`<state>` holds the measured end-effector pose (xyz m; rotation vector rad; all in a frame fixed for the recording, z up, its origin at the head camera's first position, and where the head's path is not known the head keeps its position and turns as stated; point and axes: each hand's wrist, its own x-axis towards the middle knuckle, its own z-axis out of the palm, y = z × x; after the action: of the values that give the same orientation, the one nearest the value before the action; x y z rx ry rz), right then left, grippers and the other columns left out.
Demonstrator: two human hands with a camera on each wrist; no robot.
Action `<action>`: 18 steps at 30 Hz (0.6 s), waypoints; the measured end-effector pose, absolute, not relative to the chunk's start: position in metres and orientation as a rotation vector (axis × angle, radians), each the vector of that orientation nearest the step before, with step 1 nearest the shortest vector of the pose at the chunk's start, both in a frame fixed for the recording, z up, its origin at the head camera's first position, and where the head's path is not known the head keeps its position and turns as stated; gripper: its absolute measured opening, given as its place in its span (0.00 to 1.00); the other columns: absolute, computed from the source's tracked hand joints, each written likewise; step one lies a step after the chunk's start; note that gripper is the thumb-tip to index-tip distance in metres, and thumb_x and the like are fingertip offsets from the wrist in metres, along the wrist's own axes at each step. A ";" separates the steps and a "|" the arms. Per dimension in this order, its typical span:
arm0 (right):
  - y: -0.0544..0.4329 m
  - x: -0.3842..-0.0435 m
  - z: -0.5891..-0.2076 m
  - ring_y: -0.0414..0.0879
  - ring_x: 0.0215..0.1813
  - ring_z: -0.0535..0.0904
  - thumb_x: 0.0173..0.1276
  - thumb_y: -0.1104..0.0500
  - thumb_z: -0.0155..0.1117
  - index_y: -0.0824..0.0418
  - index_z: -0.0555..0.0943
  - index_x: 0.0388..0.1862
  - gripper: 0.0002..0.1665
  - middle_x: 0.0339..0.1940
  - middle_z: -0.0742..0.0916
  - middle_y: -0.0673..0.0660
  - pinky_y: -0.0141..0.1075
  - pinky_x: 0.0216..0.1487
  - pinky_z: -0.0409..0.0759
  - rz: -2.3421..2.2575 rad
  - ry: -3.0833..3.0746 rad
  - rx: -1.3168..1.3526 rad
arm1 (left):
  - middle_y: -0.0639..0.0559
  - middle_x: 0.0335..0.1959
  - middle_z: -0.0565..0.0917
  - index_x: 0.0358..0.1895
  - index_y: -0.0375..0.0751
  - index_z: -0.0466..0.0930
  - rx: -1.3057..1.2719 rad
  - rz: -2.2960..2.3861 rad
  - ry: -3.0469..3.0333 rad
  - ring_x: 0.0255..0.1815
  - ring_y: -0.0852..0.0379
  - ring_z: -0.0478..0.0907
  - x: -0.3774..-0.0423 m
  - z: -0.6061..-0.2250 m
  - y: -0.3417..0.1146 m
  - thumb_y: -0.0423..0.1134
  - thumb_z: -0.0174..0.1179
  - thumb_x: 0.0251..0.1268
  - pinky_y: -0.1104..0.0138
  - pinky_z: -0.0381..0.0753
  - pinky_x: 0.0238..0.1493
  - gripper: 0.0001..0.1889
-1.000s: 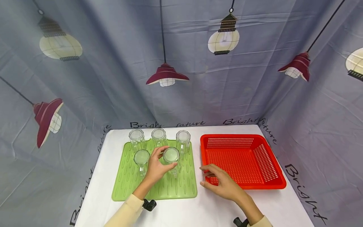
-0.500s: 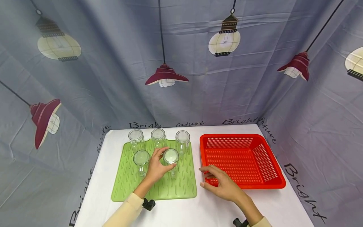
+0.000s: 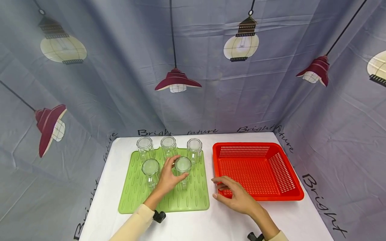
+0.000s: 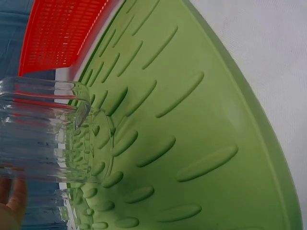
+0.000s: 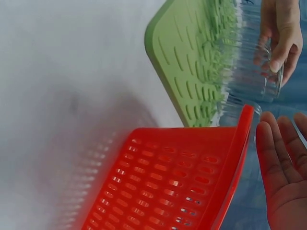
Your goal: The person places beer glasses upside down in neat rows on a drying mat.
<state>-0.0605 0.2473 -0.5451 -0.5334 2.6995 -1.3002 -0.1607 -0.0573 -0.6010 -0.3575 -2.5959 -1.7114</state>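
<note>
An upside-down glass mug (image 3: 183, 164) with its handle toward me is at the right of the front row on a green ridged mat (image 3: 193, 201). My left hand (image 3: 166, 177) holds it by its upper part, thumb on the near side and fingers behind. In the left wrist view the clear mug (image 4: 38, 129) has its mouth close to the mat; whether it touches is hard to tell. My right hand (image 3: 236, 195) hovers by the near left corner of a red basket (image 3: 298, 197), fingers relaxed, holding nothing.
Another inverted mug (image 3: 150, 167) stands left of my left hand. Behind it is a row of three mugs, including the back right one (image 3: 194, 149). White cloth (image 3: 193, 227) covers the table, and a grey curtain (image 3: 211, 107) hangs behind it.
The left hand and its mug have shifted only very slightly, and the mug's handle has turned a little more toward me. My right hand stays almost where it was.
</note>
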 end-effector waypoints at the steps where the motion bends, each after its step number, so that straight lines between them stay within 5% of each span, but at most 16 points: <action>1: 0.247 -0.061 -0.545 0.53 0.56 0.89 0.74 0.44 0.75 0.42 0.79 0.70 0.28 0.58 0.86 0.40 0.41 0.62 0.91 -1.299 2.700 -0.534 | 0.47 0.68 0.77 0.79 0.48 0.70 -0.362 -1.713 -2.591 0.70 0.43 0.77 -0.161 -0.601 -0.057 0.41 0.84 0.56 0.45 0.79 0.79 0.46; 9: 0.249 -0.064 -0.545 0.53 0.56 0.89 0.74 0.45 0.75 0.43 0.79 0.69 0.28 0.58 0.86 0.41 0.42 0.62 0.91 -1.310 2.690 -0.549 | 0.49 0.75 0.76 0.81 0.50 0.67 -0.347 -1.726 -2.579 0.75 0.43 0.75 -0.158 -0.603 -0.057 0.43 0.85 0.54 0.46 0.77 0.81 0.50; 18: 0.251 -0.064 -0.546 0.50 0.57 0.89 0.74 0.46 0.75 0.41 0.79 0.69 0.27 0.57 0.86 0.41 0.41 0.62 0.91 -1.334 2.685 -0.524 | 0.49 0.78 0.74 0.81 0.55 0.67 -0.360 -1.706 -2.504 0.79 0.37 0.71 -0.151 -0.593 -0.062 0.43 0.84 0.55 0.36 0.73 0.80 0.49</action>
<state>-0.0637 0.2509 -0.5456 -0.5236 2.6851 -1.3340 -0.1509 -0.0624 -0.5927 -0.3598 -2.5039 -1.7061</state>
